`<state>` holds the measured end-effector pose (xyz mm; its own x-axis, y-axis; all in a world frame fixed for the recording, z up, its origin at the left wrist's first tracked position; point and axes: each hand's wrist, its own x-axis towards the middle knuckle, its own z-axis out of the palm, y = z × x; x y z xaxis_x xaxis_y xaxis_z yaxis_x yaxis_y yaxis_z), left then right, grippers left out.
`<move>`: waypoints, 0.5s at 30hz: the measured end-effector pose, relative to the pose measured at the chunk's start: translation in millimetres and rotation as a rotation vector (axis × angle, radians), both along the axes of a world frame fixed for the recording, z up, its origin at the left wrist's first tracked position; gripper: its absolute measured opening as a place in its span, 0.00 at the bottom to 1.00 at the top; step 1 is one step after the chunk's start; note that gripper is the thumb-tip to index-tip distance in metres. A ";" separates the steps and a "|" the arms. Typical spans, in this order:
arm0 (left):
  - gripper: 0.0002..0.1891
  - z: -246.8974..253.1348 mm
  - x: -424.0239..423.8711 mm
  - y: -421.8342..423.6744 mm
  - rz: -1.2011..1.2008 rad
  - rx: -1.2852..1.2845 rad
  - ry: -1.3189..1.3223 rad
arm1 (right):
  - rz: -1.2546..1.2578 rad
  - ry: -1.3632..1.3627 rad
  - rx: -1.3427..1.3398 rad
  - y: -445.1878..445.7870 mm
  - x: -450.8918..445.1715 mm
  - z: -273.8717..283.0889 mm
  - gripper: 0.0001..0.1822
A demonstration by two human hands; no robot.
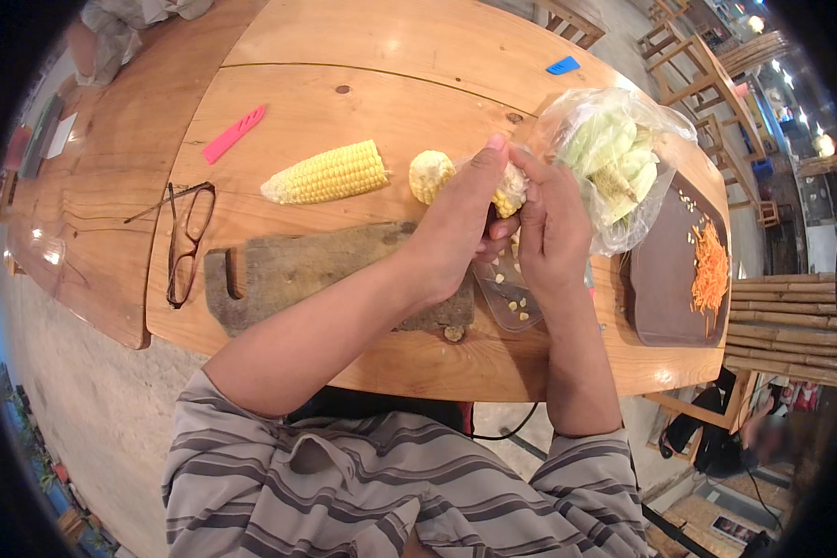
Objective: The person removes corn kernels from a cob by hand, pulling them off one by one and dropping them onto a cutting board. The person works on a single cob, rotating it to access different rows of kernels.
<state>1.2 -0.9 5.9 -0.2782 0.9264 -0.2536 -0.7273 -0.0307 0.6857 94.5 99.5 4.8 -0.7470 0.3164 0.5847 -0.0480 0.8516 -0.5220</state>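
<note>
My left hand (471, 206) and my right hand (554, 216) are closed together around a piece of corn cob (510, 192). Its pale husked part and some yellow kernels show between the fingers; the rest is hidden. Beneath the hands lies a shallow tray (506, 317) holding several loose kernels. Another short corn piece (429, 176) is just left of the hands, partly covered by my left hand. A longer ear of corn (328, 172) lies further left on the table. My left forearm passes over a worn wooden cutting board (307, 275).
To the right, a clear plastic bag (614, 153) holds leafy green husks beside a brown tray (659, 279) with shredded carrot (709, 268) and kernels. Eyeglasses (188, 244), a pink blade cover (234, 134) and a blue one (563, 65) lie on the wooden table (390, 91). Another person sits lower right.
</note>
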 end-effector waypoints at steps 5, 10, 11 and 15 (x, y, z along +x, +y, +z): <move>0.25 -3.0 -5.2 1.1 -0.015 -0.008 -0.029 | -0.113 -0.025 -0.210 -6.6 0.8 0.4 0.13; 0.25 -4.5 -5.8 -0.9 -0.084 -0.106 0.002 | -0.080 -0.125 -0.219 5.2 8.8 8.2 0.10; 0.25 -3.4 -5.4 -1.3 -0.095 -0.140 0.018 | -0.087 -0.183 -0.250 7.8 12.4 9.8 0.10; 0.25 -4.2 -8.6 -3.0 -0.109 -0.123 0.036 | -0.139 -0.259 -0.500 10.8 18.4 20.4 0.06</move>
